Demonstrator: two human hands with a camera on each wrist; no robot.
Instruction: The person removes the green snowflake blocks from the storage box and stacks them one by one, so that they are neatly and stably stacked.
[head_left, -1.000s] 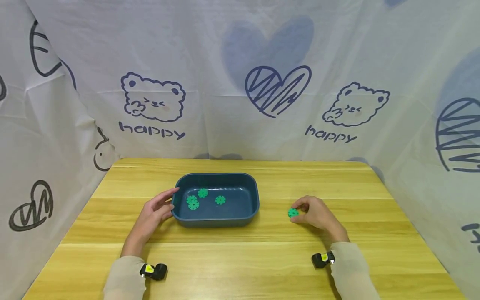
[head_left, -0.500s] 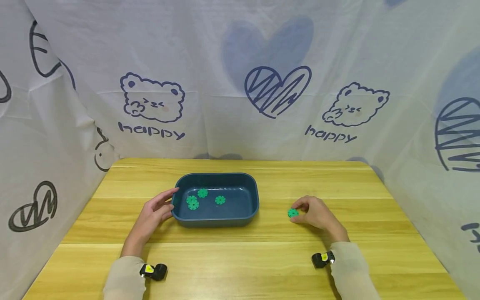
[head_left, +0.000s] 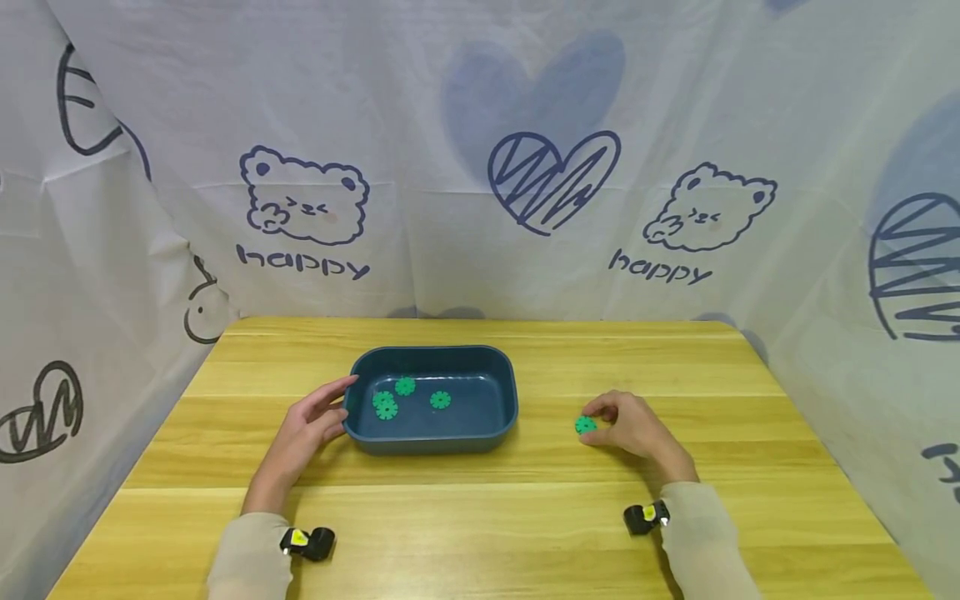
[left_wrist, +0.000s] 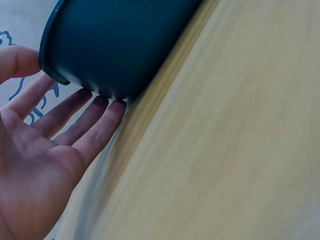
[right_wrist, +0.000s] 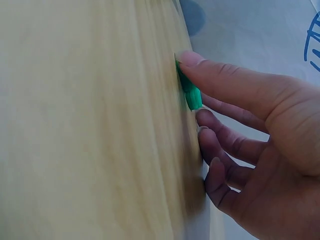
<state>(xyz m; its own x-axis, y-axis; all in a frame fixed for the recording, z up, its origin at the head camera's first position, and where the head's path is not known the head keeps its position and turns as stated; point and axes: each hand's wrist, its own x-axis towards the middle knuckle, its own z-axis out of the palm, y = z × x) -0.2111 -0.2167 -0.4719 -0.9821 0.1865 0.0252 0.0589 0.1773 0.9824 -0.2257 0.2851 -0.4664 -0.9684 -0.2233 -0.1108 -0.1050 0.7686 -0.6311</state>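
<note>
Little has moved since the earlier frame: the printed cloth (head_left: 112,333) at far left has shifted outward, while the layout on the desk (head_left: 480,517) matches. Nearest, I find my right grip (head_left: 633,425) pinching a green disc (head_left: 585,425) between thumb and finger, low over the desk; whether the disc touches it I cannot tell. My left grip (head_left: 302,425) is spread, fingertips touching the end wall of the dark blue container (head_left: 431,447), well left of the disc. Beyond its near rim lie four more green discs (head_left: 440,400), two overlapping. I judge the step in hand to be picking up the disc; the next move calls for a firm pinch, a clean lift and a steady container.
</note>
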